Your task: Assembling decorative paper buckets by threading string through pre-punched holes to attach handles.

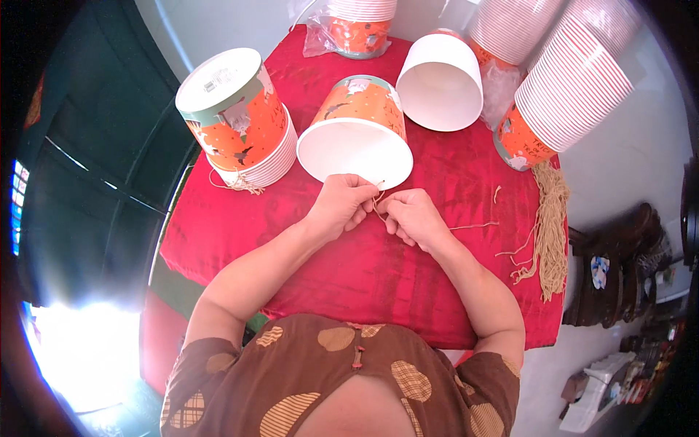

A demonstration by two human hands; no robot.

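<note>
An orange paper bucket (pixel 368 109) with a green base band lies on its side, its white mouth turned toward me. Right at its lower rim, my left hand (pixel 342 205) is closed in a pinch on a thin tan string (pixel 379 207). My right hand (pixel 413 218) is also closed on that string, just beside the left one. The string runs between my fingertips, and a short end shows against the white inside of the bucket. Whether it passes through the rim I cannot tell. A loose end trails out to the right of my right hand.
At left stands an upside-down bucket stack (pixel 240 127) with string around its lower rims. Another bucket (pixel 440 84) lies behind, mouth forward. Tall nested stacks (pixel 571 84) fill the back right. A tan string bundle (pixel 551 233) hangs over the right edge of the red tablecloth (pixel 466 291).
</note>
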